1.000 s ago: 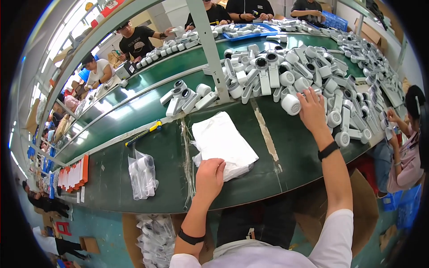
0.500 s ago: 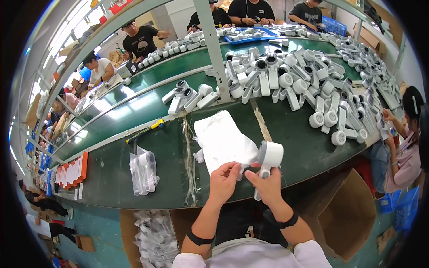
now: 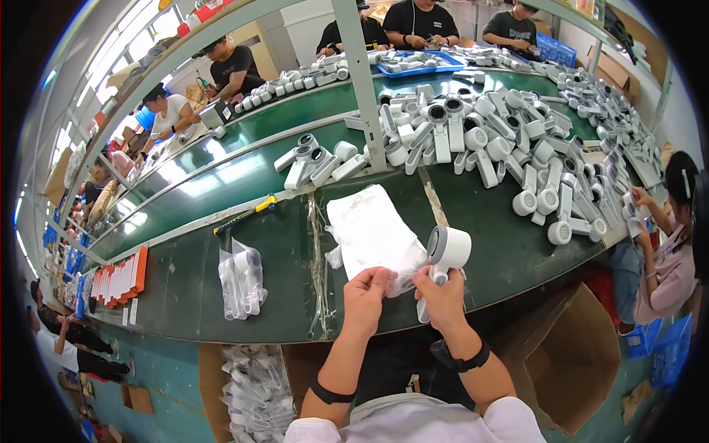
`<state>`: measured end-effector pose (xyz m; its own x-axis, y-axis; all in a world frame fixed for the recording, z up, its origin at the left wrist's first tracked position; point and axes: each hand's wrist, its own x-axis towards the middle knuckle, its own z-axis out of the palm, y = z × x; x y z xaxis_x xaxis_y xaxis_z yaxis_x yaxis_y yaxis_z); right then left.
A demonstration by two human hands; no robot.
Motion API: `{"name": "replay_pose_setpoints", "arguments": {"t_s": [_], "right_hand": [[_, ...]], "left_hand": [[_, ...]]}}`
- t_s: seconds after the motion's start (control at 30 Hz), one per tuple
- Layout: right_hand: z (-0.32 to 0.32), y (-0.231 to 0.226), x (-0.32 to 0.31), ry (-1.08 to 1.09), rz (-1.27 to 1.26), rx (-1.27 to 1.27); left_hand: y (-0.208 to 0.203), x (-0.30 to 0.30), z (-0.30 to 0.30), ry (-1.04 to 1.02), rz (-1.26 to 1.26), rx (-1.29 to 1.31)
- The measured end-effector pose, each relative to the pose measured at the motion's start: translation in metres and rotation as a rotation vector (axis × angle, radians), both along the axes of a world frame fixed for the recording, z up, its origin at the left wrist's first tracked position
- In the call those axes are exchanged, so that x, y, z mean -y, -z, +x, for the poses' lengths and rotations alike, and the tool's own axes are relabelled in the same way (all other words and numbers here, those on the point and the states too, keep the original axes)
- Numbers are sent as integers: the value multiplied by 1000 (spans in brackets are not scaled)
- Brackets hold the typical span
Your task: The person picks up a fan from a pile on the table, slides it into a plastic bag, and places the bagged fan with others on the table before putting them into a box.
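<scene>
My right hand [image 3: 445, 301] is closed around the handle of a white handheld device [image 3: 455, 248] with a round, grey-faced head, which points up. Thumb and fingers of my left hand [image 3: 363, 301] pinch the near edge of a clear plastic bag [image 3: 399, 283]. That bag lies at the near end of a stack of white plastic bags [image 3: 371, 225] on the dark green bench. My right fingertips are close to the bag's edge; whether they touch it I cannot tell. To the left lie bagged devices [image 3: 242, 284] in clear plastic.
A large heap of the same devices [image 3: 480, 133] covers the right rear of the bench [image 3: 185, 288]. A yellow-black cutter [image 3: 247, 214] and orange boxes [image 3: 125, 277] lie left. Below are a carton of bagged devices [image 3: 255, 387] and an open carton [image 3: 569, 362]. Co-workers sit around the line.
My right hand has moved slightly closer to my left, bringing the device along. The pinched bag edge shows more between my hands. The whole view has shifted slightly.
</scene>
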<state>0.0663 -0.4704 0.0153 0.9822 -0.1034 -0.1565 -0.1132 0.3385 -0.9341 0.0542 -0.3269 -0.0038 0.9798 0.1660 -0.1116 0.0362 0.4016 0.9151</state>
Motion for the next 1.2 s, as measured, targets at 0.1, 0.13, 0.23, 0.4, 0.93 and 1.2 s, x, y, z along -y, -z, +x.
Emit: {"name": "replay_pose_setpoints", "arguments": {"t_s": [0.1,0.13,0.23,0.4,0.93,1.2], "right_hand": [[1,4,2,58,-26,13],[1,6,4,59,-26,14],[1,12,12,38,-72,0],[-8,-1,28,-149,-46,32],[-25,-40,82,-865,-737,14],[8,-32,74,-1141,-501,-47]], "left_hand": [[-3,-9,2,-55,-305,-15],[-6,-10,4,-57,-485,-14],[-18,-5,3,-57,-478,-45],[-12,4,1,29,81,-3],[-28,16,8,124,345,5],[-31,-12,6,428,479,248]]}}
